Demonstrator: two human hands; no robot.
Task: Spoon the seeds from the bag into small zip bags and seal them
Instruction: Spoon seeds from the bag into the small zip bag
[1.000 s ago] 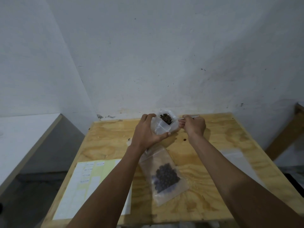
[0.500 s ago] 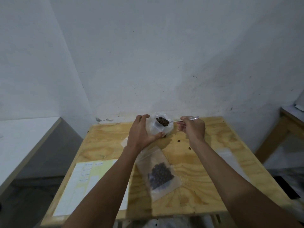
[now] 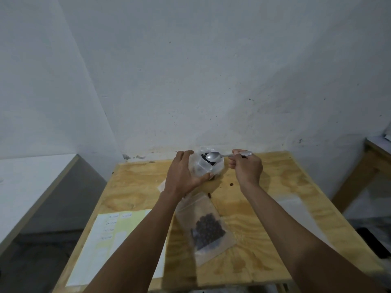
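Hands | left hand [image 3: 182,176] curled round small zip bag [image 3: 204,166]; right hand [image 3: 246,168] pinching spoon [image 3: 213,156] handle, bowl empty

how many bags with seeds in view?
2. One bag is gripped upright by the left hand at the table's far edge; one zip bag lies flat mid-table between the forearms. More may be hidden under the left arm.

I see a plywood table [image 3: 275,187] at lower centre. On it lie 1 filled zip bag [image 3: 206,227], a paper sheet [image 3: 112,240] lower left, and loose seeds [image 3: 231,184].
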